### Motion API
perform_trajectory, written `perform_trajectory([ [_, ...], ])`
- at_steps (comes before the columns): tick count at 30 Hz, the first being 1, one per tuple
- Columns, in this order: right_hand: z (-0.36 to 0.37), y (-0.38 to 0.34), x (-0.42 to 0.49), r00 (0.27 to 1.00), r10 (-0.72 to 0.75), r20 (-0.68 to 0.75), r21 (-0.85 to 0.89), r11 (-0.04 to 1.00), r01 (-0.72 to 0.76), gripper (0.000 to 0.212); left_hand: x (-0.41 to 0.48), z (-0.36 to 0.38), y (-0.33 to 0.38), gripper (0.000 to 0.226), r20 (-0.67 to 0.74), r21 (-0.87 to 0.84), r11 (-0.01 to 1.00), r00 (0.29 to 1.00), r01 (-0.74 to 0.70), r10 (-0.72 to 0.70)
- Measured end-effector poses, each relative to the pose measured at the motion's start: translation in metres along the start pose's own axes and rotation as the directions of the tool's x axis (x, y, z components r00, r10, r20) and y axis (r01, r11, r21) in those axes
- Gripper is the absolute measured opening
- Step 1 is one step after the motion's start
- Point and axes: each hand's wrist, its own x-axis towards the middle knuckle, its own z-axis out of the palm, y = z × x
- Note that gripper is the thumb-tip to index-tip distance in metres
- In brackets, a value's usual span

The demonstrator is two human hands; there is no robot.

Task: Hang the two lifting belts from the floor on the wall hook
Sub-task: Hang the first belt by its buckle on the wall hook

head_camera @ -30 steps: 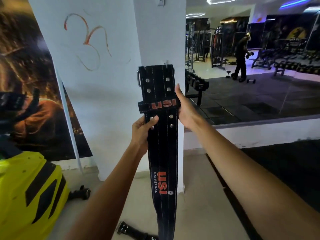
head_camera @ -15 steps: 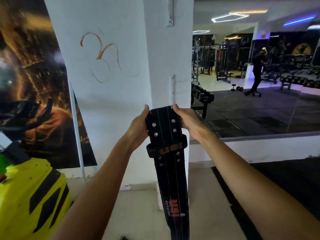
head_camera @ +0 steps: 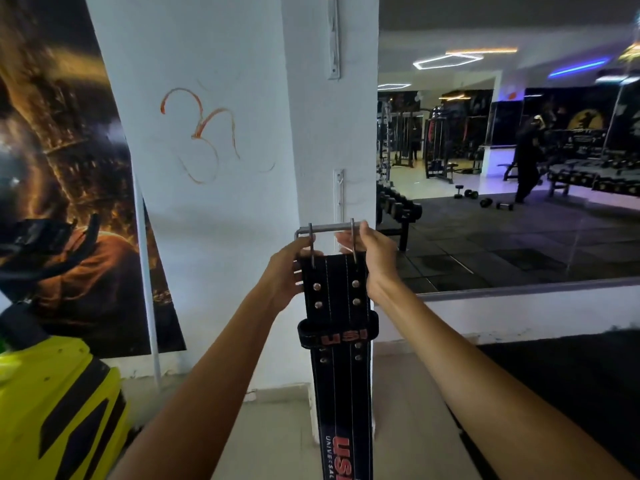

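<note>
A black lifting belt point(head_camera: 341, 368) with red USI lettering hangs straight down in front of a white pillar. My left hand point(head_camera: 287, 273) grips its top left edge. My right hand point(head_camera: 372, 252) grips the top right and holds the steel buckle point(head_camera: 329, 227) flipped up, its two prongs pointing down onto the leather. A white hook strip point(head_camera: 338, 192) is fixed to the pillar just above the buckle, a short gap between them. Another strip point(head_camera: 334, 43) sits higher up. The second belt is out of sight.
The white pillar point(head_camera: 221, 202) has an orange scribble. A yellow and black machine point(head_camera: 55, 407) stands at lower left under a dark poster point(head_camera: 69, 188). A wall mirror point(head_camera: 502, 174) at right reflects dumbbell racks and a person. Black mat point(head_camera: 571, 382) covers the floor at right.
The belt dropped lower in view as my head tilted up. Both hands shifted to its top end, and the buckle now stands raised above the leather.
</note>
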Motion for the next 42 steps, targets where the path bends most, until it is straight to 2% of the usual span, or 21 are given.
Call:
perform_trajectory([
  [2, -0.002, -0.003, 0.001, 0.999, 0.000, -0.033, -0.006, 1.000, 0.000, 0.030, -0.002, -0.009, 0.001, 0.028, 0.146, 0.086, 0.995, 0.987, 0.055, -0.067],
  [4, -0.001, -0.003, 0.001, 0.999, 0.023, -0.042, -0.019, 1.000, -0.024, 0.030, -0.005, -0.014, 0.001, 0.022, 0.266, 0.181, 0.983, 0.962, 0.018, -0.066],
  [6, 0.002, -0.004, -0.002, 0.998, 0.044, -0.046, -0.033, 0.998, -0.046, 0.030, -0.008, -0.013, -0.003, 0.018, 0.272, 0.247, 0.966, 0.962, -0.077, 0.007],
  [8, 0.005, -0.003, -0.005, 0.997, 0.061, -0.043, -0.036, 0.997, -0.062, 0.031, -0.008, -0.008, -0.011, 0.014, 0.183, 0.278, 0.937, 0.969, -0.211, 0.163],
  [9, 0.005, -0.003, -0.006, 0.997, 0.069, -0.035, -0.033, 0.997, -0.070, 0.031, -0.007, -0.003, -0.015, 0.016, 0.092, 0.314, 0.907, 0.960, -0.280, 0.265],
  [11, 0.009, -0.003, -0.010, 0.997, 0.080, 0.000, -0.043, 0.996, -0.080, 0.032, -0.004, 0.007, -0.023, 0.029, -0.153, 0.377, 0.847, 0.877, -0.374, 0.455],
  [13, 0.013, -0.002, -0.016, 0.994, 0.098, 0.045, -0.109, 0.990, -0.092, 0.032, -0.001, 0.017, -0.028, 0.043, -0.349, 0.365, 0.838, 0.775, -0.405, 0.527],
  [14, 0.013, -0.002, -0.017, 0.991, 0.125, 0.056, -0.136, 0.984, -0.116, 0.033, 0.000, 0.021, -0.030, 0.046, -0.397, 0.363, 0.837, 0.744, -0.410, 0.537],
  [17, 0.004, -0.008, -0.010, 0.947, 0.306, 0.102, -0.245, 0.930, -0.274, 0.041, 0.003, 0.028, -0.037, 0.046, -0.436, 0.398, 0.824, 0.707, -0.404, 0.557],
  [19, -0.005, -0.010, -0.002, 0.890, 0.406, 0.207, -0.283, 0.896, -0.343, 0.036, 0.006, 0.028, -0.038, 0.047, -0.455, 0.412, 0.818, 0.688, -0.401, 0.566],
  [21, -0.011, -0.012, 0.004, 0.851, 0.427, 0.307, -0.289, 0.893, -0.344, 0.020, 0.013, 0.027, -0.036, 0.047, -0.476, 0.413, 0.822, 0.677, -0.391, 0.561],
  [23, -0.013, -0.009, 0.009, 0.851, 0.408, 0.330, -0.301, 0.900, -0.315, 0.021, 0.020, 0.027, -0.032, 0.046, -0.484, 0.411, 0.824, 0.673, -0.390, 0.560],
  [27, -0.007, -0.007, 0.019, 0.939, 0.239, 0.247, -0.357, 0.923, -0.141, 0.027, 0.035, 0.035, -0.020, 0.047, -0.483, 0.381, 0.831, 0.679, -0.406, 0.553],
  [30, -0.004, -0.011, 0.035, 0.985, -0.059, 0.160, -0.398, 0.910, 0.119, 0.044, 0.052, 0.042, -0.002, 0.047, -0.459, 0.374, 0.816, 0.677, -0.441, 0.576],
  [32, -0.001, -0.017, 0.050, 0.963, -0.251, 0.101, -0.457, 0.848, 0.268, 0.044, 0.062, 0.049, 0.013, 0.048, -0.433, 0.399, 0.773, 0.642, -0.493, 0.633],
  [33, -0.001, -0.020, 0.056, 0.950, -0.304, 0.070, -0.494, 0.817, 0.298, 0.043, 0.064, 0.052, 0.020, 0.048, -0.419, 0.416, 0.754, 0.629, -0.508, 0.655],
  [36, 0.009, -0.031, 0.094, 0.908, -0.415, 0.060, -0.512, 0.767, 0.385, 0.043, 0.090, 0.057, 0.052, 0.048, -0.393, 0.473, 0.701, 0.585, -0.534, 0.710],
  [42, 0.062, -0.061, 0.211, 0.808, -0.586, 0.061, -0.508, 0.679, 0.530, 0.041, 0.186, 0.043, 0.136, 0.048, -0.429, 0.515, 0.628, 0.459, -0.584, 0.778],
])
